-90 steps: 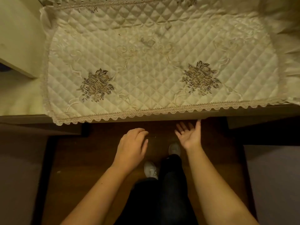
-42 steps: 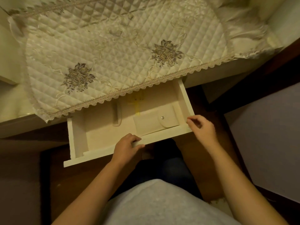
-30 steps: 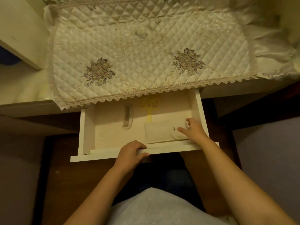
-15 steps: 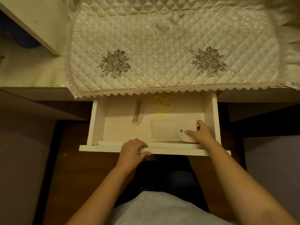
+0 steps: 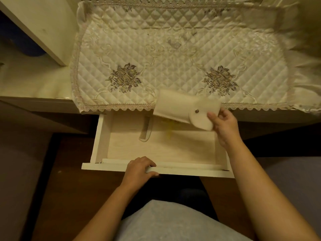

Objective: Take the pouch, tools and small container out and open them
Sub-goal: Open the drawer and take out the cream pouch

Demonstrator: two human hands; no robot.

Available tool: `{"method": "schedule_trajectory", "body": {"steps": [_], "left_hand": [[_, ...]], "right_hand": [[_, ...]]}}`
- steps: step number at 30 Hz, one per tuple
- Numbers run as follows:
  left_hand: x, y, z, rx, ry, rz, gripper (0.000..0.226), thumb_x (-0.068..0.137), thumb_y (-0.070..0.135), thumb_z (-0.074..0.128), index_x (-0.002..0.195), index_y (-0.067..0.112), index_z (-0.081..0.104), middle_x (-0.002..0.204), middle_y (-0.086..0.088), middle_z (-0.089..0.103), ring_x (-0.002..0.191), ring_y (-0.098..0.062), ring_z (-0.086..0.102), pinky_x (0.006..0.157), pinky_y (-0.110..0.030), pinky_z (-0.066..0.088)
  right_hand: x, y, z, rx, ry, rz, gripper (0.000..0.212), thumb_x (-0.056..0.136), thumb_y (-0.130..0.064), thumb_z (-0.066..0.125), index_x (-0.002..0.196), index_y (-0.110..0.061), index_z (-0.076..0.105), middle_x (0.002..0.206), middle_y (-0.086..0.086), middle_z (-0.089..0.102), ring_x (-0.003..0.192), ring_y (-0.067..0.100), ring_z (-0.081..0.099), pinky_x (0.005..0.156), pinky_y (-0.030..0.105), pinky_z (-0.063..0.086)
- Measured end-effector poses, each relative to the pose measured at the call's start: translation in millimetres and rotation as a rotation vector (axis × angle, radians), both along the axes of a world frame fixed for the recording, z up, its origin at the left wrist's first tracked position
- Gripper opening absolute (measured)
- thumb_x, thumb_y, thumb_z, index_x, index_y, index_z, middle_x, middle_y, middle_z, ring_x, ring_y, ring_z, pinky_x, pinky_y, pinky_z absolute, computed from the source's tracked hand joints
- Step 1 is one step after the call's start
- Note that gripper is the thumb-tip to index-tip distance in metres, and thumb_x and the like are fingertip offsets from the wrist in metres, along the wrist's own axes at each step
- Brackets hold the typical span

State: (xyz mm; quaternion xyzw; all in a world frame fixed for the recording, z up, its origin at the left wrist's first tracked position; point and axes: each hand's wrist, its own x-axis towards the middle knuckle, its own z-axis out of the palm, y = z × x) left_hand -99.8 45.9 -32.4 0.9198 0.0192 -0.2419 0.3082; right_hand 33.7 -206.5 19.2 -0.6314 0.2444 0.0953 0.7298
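Right hand (image 5: 224, 126) pinches the snap pouch (image 5: 182, 108) above the open drawer (image 5: 104, 136).
Its long axis runs upper-left to lower-right, flap probably closed; left hand (image 5: 139, 169) grips the drawer front.

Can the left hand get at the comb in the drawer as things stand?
Probably yes. The left hand only grips the drawer front, and the comb lies uncovered at the back of the open drawer. The right hand holds the pouch up, clear of that path.
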Motion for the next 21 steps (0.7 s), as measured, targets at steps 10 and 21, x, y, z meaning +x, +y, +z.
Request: {"method": "schedule_trajectory", "body": {"steps": [10,21], "left_hand": [[1.4,0.8,-4.2,-0.008,-0.008,0.009,0.031,0.073,0.039,0.068,0.099,0.022,0.066,0.108,0.005,0.066,0.103,-0.015,0.055,0.093,-0.033,0.038],[26.6,-3.4,-4.9,0.352,-0.404,-0.118,0.039,0.056,0.042,0.08,0.087,0.023,0.067,0.097,0.001,0.07,0.097,-0.022,0.057,0.076,-0.042,0.049]], "right_hand": [[85.5,31.7,-3.2,-0.096,-0.01,-0.257,0.037,0.084,-0.003,0.059,0.119,0.003,0.051,0.105,0.014,0.063,0.094,0.023,0.063,0.087,0.038,0.053],[66.0,17.9,-3.1,-0.56,-0.139,0.127,0.042,0.088,-0.012,0.053,0.13,-0.01,0.047,0.133,0.008,0.053,0.12,0.02,0.052,0.088,0.021,0.042]]}}
